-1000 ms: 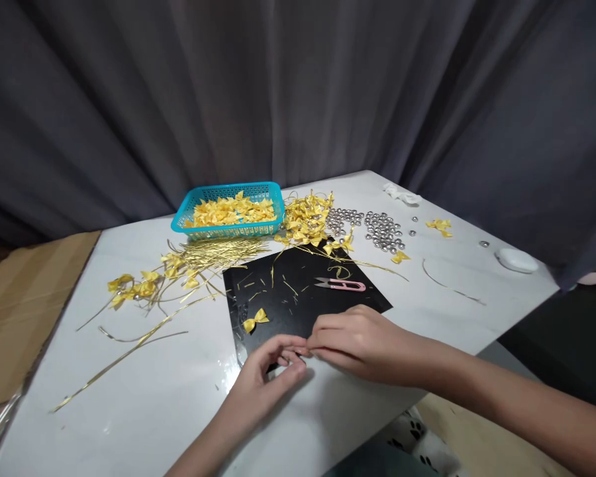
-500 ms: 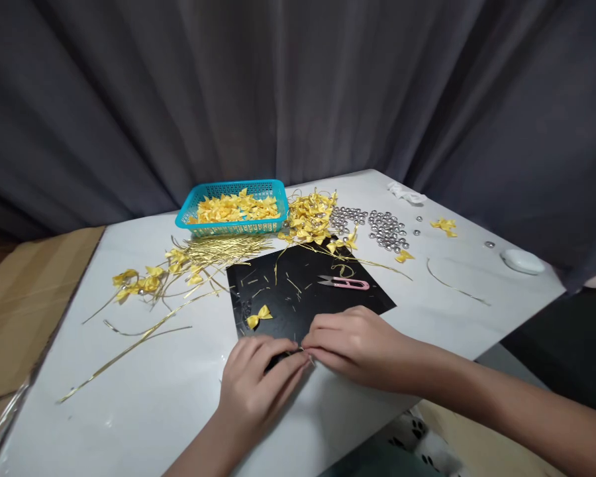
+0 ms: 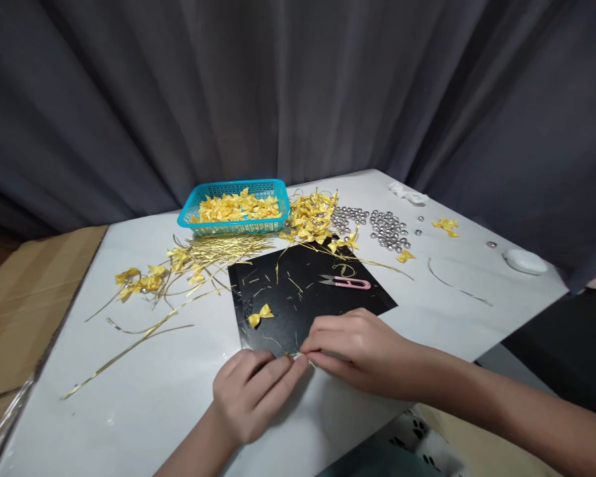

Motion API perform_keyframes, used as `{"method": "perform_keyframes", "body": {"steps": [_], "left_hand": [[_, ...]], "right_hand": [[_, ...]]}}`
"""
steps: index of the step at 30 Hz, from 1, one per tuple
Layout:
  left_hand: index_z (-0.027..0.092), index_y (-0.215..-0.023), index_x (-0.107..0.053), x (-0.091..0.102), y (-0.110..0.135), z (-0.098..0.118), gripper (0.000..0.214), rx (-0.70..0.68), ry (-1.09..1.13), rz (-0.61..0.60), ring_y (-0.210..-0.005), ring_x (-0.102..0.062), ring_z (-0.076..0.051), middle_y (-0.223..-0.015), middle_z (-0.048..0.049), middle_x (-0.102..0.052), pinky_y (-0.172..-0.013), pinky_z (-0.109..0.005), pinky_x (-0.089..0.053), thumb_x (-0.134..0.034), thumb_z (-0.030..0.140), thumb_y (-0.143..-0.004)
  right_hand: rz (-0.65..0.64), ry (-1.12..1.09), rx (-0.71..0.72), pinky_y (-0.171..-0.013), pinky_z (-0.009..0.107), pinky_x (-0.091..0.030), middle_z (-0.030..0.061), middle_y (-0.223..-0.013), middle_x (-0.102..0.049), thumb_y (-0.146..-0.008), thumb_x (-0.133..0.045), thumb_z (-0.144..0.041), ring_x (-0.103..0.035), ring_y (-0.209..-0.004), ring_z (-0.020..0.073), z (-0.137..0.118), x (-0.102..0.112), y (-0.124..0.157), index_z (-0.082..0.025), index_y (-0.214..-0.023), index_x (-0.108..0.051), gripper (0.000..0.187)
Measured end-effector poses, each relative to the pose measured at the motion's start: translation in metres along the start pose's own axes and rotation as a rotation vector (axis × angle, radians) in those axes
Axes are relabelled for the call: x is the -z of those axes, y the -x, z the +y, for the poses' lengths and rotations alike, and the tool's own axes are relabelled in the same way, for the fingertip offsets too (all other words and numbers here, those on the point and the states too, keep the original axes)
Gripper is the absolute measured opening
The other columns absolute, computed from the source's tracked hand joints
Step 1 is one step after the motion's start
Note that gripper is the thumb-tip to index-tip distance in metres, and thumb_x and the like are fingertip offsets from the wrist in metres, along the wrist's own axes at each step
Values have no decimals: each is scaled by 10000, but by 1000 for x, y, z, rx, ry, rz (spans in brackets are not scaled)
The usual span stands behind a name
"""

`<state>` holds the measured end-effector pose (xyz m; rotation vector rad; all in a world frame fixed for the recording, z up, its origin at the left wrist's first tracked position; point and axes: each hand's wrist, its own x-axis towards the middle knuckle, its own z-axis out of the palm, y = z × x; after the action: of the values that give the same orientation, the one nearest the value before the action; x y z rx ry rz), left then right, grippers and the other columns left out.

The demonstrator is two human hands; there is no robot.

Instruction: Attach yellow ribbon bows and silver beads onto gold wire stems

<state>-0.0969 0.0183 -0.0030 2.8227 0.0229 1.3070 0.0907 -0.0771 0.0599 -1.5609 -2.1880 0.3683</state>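
At the bottom center of the frame, two bare hands meet fingertip to fingertip over a thin gold cord (image 3: 277, 342) at the near edge of a black sheet (image 3: 273, 291) on a white tabletop (image 3: 144, 404). The left hand (image 3: 255, 391) and right hand (image 3: 355, 344) each appear to have a grip pinched on the cord, though fingers hide the exact hold. One fine end curves toward the upper left of the frame, above the left fingertips and nearer that hand; a short end pokes toward the lower right, below the right fingertips. The cord's visible line thus slants from upper left to lower right, across the meeting point. Just above, toward the left, lies a yellow ribbon bow (image 3: 261, 316); pink-handled thread snips (image 3: 345, 283) lie above the right hand, blades pointing left.
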Motion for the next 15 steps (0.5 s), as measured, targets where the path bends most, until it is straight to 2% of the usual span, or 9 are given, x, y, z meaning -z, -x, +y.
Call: {"method": "perform_keyframes", "body": {"steps": [5,9,13,15], "left_hand": [[169,-980,-626,0,-1,1,198,30,22,20,-644,-620,-154,-732,-48,-698,-582,-252,-485,-500,95,-847],[165,-1046,-616,-2,0,3,246,-16,-4,0,-635,-617,-161,-721,-41,-691,-571,-256,-480,-539,102,-822],[159,-1131,-595,0,6,4,346,-60,6,-85,-651,-620,-161,-734,-40,-694,-564,-262,-472,-383,71,-872],[154,-1111,-595,1,7,5,357,-65,14,-85,-669,-628,-159,-753,-46,-698,-568,-263,-476,-338,60,-881]], "right_hand": [[10,17,-12,-560,214,-321,8,-791,-638,-915,-451,-215,-551,-645,86,-1,1,3,-170,-865,-648,209],[13,2,-7,-537,215,-307,3,-761,-639,-872,-500,-168,-542,-612,82,-2,0,3,-162,-825,-653,160],[-33,-87,-66,-557,188,-342,10,-765,-660,-852,-526,-142,-572,-641,84,-4,4,1,-162,-823,-681,160],[-50,-123,-90,-578,181,-359,15,-775,-668,-853,-533,-145,-588,-666,89,-6,6,1,-166,-842,-695,163]]}}
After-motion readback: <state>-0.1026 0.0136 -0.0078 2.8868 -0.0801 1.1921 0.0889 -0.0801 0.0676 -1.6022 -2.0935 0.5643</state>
